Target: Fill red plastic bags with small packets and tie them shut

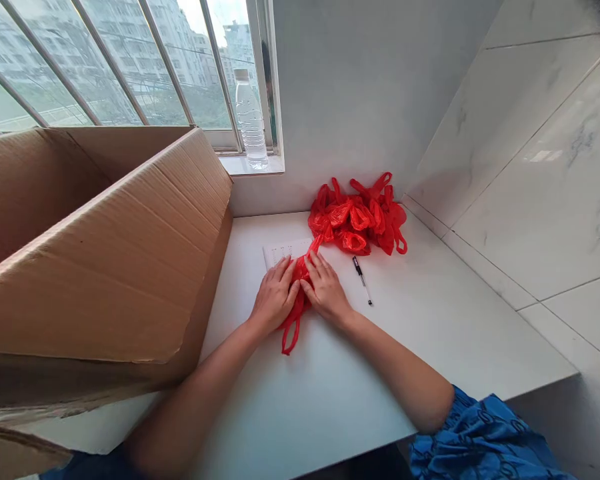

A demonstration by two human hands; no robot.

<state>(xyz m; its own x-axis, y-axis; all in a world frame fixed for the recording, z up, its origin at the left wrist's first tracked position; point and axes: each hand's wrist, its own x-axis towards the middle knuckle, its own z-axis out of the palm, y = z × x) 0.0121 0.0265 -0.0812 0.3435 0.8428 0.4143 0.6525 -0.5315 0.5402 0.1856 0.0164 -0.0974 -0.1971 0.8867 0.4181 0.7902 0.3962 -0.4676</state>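
A red plastic bag (300, 303) lies flattened on the white table, one handle loop pointing toward me. My left hand (274, 293) rests on its left side with the fingers stretched out. On the bag's right side lies my right hand (327, 287), fingers extended and flat, the two thumbs close together. Part of the bag is hidden beneath both hands. Behind it, a printed paper (280, 251) is partly covered. A heap of red plastic bags (357, 217) sits against the wall, close to the far end of the flattened bag.
A large open cardboard box (130, 267) takes up the left side. To the right of my right hand lies a black-and-clear pen (363, 280). A clear water bottle (251, 123) stands on the window sill. The table (430, 313) meets a tiled wall at the right.
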